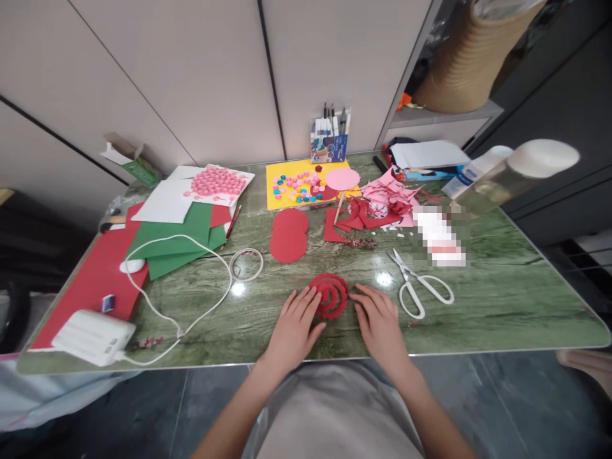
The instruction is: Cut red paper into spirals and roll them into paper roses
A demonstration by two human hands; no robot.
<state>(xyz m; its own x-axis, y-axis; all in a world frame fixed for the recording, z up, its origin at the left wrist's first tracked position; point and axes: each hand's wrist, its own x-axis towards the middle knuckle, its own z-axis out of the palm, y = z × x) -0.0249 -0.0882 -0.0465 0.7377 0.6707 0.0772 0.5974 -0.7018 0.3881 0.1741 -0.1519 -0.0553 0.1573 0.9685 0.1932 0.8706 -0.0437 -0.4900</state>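
A red paper spiral [338, 294] with a scalloped outer edge lies flat on the green table, close to its front edge. From the left, the fingertips of my left hand [297, 324] rest on the spiral, fingers stretched out. My right hand [380, 317] lies just to the right of it, fingers extended and slightly bent, the fingertips close to its rim and nothing in them. White-handled scissors [415, 285] lie to the right of my right hand, blades partly spread. Beyond the spiral are overlapping red paper circles [289, 237].
Pink and red paper scraps [382, 197] are heaped behind the scissors. A yellow sheet [273, 194] bears small coloured balls. At left lie green paper [179, 233], red paper [90, 287], a white power bank [94, 338] and its looping cable [210, 315]. A bottle [507, 178] stands at right.
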